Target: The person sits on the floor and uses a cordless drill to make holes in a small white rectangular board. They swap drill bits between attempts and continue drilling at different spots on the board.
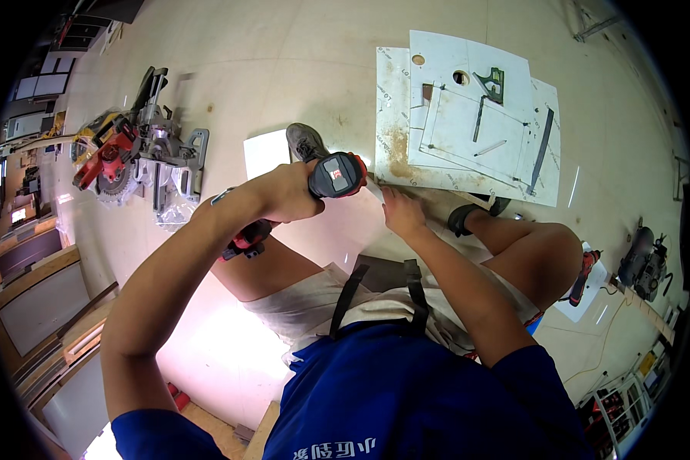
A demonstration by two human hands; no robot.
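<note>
Over floor: left hand (pixel 287 192) fingers wrapped round drill (pixel 336 175); right hand (pixel 401 212) fingers flat on strip (pixel 437 201).

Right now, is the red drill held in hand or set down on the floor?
Held. The left hand grips the red drill above the floor, its nose toward the white panels; the right hand rests by the tip.

Workshop or fit-out site: a miter saw (pixel 134 153) stands on the bare floor (pixel 284 69), white cut panels (pixel 468 123) lie flat, board offcuts (pixel 46 307) are stacked alongside.
</note>
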